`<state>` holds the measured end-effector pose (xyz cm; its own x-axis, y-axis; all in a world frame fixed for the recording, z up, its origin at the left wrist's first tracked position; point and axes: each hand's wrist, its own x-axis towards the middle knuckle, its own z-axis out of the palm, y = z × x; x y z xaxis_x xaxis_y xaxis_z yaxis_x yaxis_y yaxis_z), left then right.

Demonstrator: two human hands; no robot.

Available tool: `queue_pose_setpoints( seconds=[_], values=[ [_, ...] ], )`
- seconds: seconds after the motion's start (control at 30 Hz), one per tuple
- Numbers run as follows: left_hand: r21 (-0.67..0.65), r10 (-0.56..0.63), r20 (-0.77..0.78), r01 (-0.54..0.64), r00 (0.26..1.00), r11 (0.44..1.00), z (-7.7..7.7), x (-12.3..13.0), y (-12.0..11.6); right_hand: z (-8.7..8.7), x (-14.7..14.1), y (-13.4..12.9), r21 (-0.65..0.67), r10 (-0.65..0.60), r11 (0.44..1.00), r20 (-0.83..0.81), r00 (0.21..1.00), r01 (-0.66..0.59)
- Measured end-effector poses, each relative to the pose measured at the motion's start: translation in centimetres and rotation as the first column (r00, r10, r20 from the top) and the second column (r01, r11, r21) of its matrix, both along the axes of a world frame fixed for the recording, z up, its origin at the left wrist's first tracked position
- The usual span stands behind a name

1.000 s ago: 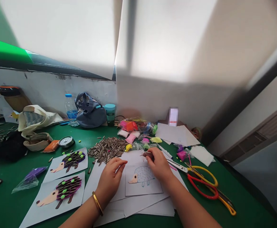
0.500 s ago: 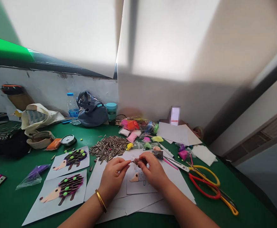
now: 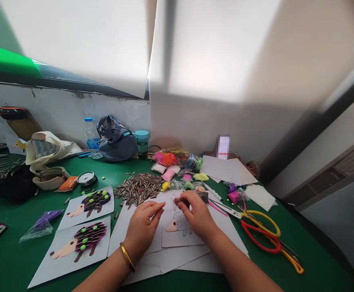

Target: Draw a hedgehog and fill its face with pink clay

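My left hand (image 3: 143,223) is closed in a pinch over the white sheets; whatever lies between thumb and forefinger is too small to make out. Thumb and fingers of my right hand (image 3: 200,219) grip a small bag of brown clay (image 3: 176,200), mostly covered by the fingers. Below the hands lies a card (image 3: 177,241) bearing an outlined hedgehog drawing (image 3: 180,220), with a peach clay face and dark eye. To the left are two hedgehog pictures, an upper one (image 3: 96,201) and a lower one (image 3: 89,240), covered with dark seeds and green dots.
A heap of striped sunflower seeds (image 3: 139,188) sits beyond my left hand. Scissors (image 3: 260,231) with red and yellow handles lie at right. Bagged coloured clay (image 3: 167,159), a blue bag (image 3: 118,142) and a lidded cup (image 3: 142,142) stand along the wall.
My hands have moved apart. The left one has drawn slightly left, away from the brown clay, while the bag stays in my right hand. More of the hedgehog drawing shows.
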<state>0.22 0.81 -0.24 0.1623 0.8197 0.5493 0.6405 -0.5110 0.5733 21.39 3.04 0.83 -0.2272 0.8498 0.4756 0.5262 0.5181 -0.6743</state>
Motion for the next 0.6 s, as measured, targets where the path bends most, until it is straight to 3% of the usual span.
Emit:
queue_pose_setpoints(
  seconds=[0.13, 0.3, 0.47, 0.6],
  values=[
    [-0.108, -0.024, 0.059, 0.031, 0.998, 0.994, 0.1, -0.2, 0.2, -1.6, 1.8, 2.3, 0.084, -0.121, 0.991, 0.176, 0.977, 0.107],
    [-0.222, -0.057, -0.074, 0.039, 0.996, 0.974, 0.6, 0.2, 0.0, -3.2, 2.6, 3.1, 0.101, -0.136, 0.989, 0.324, 0.936, 0.109],
    [-0.254, -0.063, -0.086, 0.039, 0.994, 0.966, 0.5, 0.2, 0.1, -1.9, 3.2, 1.7, 0.165, -0.163, 0.979, 0.288, 0.944, 0.118],
    [-0.274, -0.119, -0.098, 0.088, 0.988, 0.958, 0.3, 0.0, 0.3, -1.1, 3.8, -0.3, 0.100, -0.126, 0.990, 0.277, 0.953, 0.102]
  ],
)
